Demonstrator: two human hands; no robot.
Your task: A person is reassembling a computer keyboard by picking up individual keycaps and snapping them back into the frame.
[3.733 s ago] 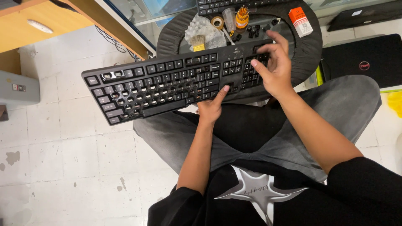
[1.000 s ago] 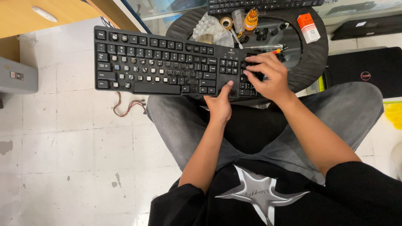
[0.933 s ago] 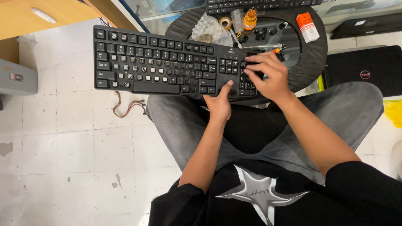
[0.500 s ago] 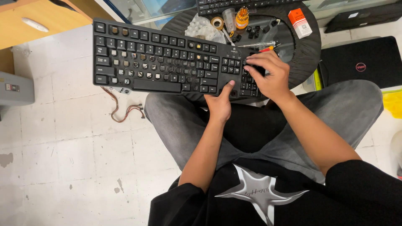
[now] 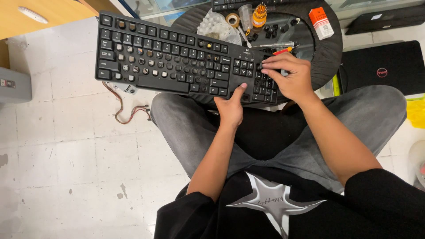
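Observation:
A black keyboard (image 5: 177, 59) with many keycaps removed in its middle rows is held in the air over my lap, its left end jutting out above the floor. My left hand (image 5: 231, 107) grips its front edge from below, thumb up on the keys. My right hand (image 5: 287, 76) rests on top of the number pad at the right end, fingers curled over the keys.
Behind the keyboard stands a round black table (image 5: 327, 48) with a screwdriver (image 5: 276, 44), an orange bit holder (image 5: 259, 13), a tape roll (image 5: 231, 19), a small orange-white box (image 5: 321, 22) and loose keycaps. A black laptop (image 5: 383, 66) lies right. Wires (image 5: 128, 108) lie on the tiled floor. A wooden desk (image 5: 40, 15) is at the upper left.
The keyboard has swung from tilted to nearly level and shifted left over the floor. My right hand has slid onto the number pad. The left hand keeps its grip.

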